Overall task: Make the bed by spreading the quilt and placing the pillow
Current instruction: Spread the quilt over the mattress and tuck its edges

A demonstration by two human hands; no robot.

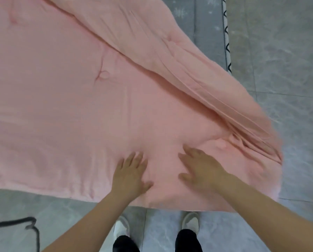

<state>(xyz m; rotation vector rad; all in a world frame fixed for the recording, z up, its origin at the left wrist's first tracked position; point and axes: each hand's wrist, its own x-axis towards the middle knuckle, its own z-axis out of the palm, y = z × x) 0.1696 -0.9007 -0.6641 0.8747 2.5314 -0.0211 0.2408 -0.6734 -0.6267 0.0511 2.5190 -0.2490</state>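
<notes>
A pink quilt (pixel 65 99) lies spread over the bed and fills most of the view. A thick folded ridge (pixel 197 82) of the quilt runs diagonally from the top middle down to the right corner. My left hand (pixel 132 171) rests flat on the quilt near its front edge, fingers apart. My right hand (pixel 201 166) lies flat beside it, fingers spread and pointing toward the bunched folds at the right corner. Neither hand grips the fabric. No pillow is in view.
A grey patterned bed sheet (pixel 206 24) shows at the top right, bordered by a white strip with black marks (pixel 227 42). Grey marble floor tiles (pixel 288 60) surround the bed. My white slippers (pixel 190 221) stand at the front edge. A dark cable (pixel 30 226) lies lower left.
</notes>
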